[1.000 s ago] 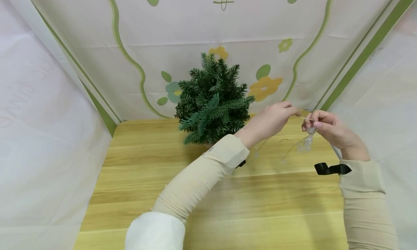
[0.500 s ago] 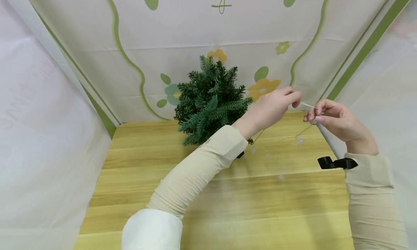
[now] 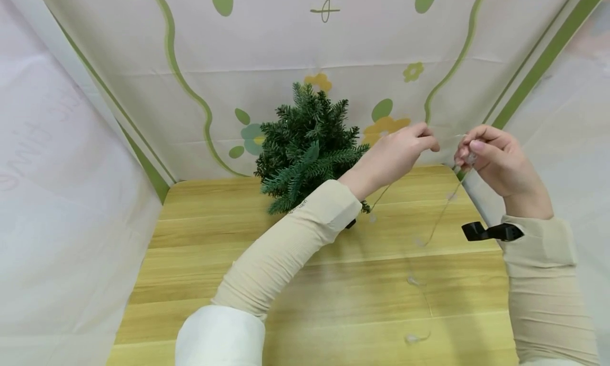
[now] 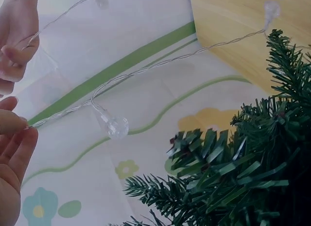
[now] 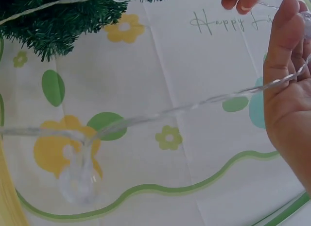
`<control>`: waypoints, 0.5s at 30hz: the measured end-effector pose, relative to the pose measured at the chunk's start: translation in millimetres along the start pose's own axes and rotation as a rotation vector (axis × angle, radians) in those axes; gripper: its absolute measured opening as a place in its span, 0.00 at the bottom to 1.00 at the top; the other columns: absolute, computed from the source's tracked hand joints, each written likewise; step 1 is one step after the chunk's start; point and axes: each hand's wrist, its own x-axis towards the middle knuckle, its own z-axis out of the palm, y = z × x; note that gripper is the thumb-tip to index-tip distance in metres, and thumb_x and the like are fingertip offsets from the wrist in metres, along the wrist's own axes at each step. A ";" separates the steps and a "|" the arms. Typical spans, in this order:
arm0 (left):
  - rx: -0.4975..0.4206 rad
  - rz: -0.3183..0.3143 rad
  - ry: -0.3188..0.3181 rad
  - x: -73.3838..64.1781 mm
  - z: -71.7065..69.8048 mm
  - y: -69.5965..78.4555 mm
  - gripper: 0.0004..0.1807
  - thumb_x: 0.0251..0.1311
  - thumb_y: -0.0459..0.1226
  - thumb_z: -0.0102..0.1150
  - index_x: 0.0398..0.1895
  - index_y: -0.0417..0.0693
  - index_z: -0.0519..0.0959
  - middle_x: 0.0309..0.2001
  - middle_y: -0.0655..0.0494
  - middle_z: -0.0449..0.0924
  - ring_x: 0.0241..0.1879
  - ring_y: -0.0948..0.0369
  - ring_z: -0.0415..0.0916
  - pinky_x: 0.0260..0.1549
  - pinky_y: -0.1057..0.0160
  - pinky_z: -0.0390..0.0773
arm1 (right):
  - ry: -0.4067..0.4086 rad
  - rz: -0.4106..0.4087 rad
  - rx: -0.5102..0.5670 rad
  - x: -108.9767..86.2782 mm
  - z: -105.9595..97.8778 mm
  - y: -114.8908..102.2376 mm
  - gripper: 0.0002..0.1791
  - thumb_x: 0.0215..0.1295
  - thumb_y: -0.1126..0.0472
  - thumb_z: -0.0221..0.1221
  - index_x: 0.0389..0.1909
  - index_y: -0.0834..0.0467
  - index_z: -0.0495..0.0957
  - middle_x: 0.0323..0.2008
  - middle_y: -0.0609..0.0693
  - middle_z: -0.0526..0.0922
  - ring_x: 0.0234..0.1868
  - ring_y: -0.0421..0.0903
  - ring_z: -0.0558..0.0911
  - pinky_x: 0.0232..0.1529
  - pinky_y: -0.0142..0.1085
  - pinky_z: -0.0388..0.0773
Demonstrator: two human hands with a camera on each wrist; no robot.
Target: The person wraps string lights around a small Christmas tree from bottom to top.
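Observation:
A small artificial pine tree (image 3: 310, 149) stands at the back of the table. Just right of it, my left hand (image 3: 393, 151) pinches the thin clear wire of a string of lights (image 4: 116, 126) between thumb and fingertips. A bulb on a short stem hangs from that wire, which runs on toward the tree. My right hand (image 3: 500, 157) is raised above the table's back right corner and grips a clear bulb (image 3: 471, 158) and wire between thumb and fingers. From it the string with several clear bulbs trails down to the table's front right. A wire also spans between both hands.
The wooden table (image 3: 200, 260) is enclosed by white fabric walls, the back one (image 3: 267, 43) printed with flowers and green lines. A black wrist strap (image 3: 491, 232) sits on the right sleeve.
My right hand has risen and moved slightly right, drawing away from the left. The bunched bulbs have dropped loose, and the string now hangs longer, reaching the table's front. My left hand rose slightly.

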 end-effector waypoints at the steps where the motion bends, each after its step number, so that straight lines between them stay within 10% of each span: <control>1: 0.003 -0.004 -0.004 0.7 -0.8 0.0 0.23 0.72 0.28 0.35 0.58 0.55 0.76 0.57 0.60 0.72 0.47 0.69 0.76 0.33 0.78 0.73 | 0.012 -0.001 -0.004 1.8 1.0 -1.5 0.19 0.69 0.80 0.31 0.45 0.77 0.72 0.38 0.63 0.83 0.39 0.53 0.84 0.35 0.36 0.81; 8: -0.010 -0.022 0.003 5.4 -5.1 -0.9 0.19 0.73 0.34 0.37 0.61 0.54 0.73 0.58 0.60 0.73 0.42 0.69 0.75 0.28 0.77 0.70 | 0.117 0.021 -0.078 15.1 8.0 -12.7 0.20 0.69 0.80 0.32 0.41 0.75 0.75 0.34 0.59 0.84 0.31 0.49 0.83 0.27 0.32 0.78; 15: -0.080 -0.092 0.021 13.8 -9.3 1.0 0.20 0.74 0.38 0.35 0.63 0.57 0.72 0.61 0.65 0.74 0.39 0.72 0.74 0.25 0.75 0.67 | 0.215 0.062 -0.237 24.7 7.8 -29.5 0.22 0.69 0.79 0.32 0.40 0.71 0.78 0.24 0.51 0.81 0.19 0.46 0.64 0.21 0.34 0.49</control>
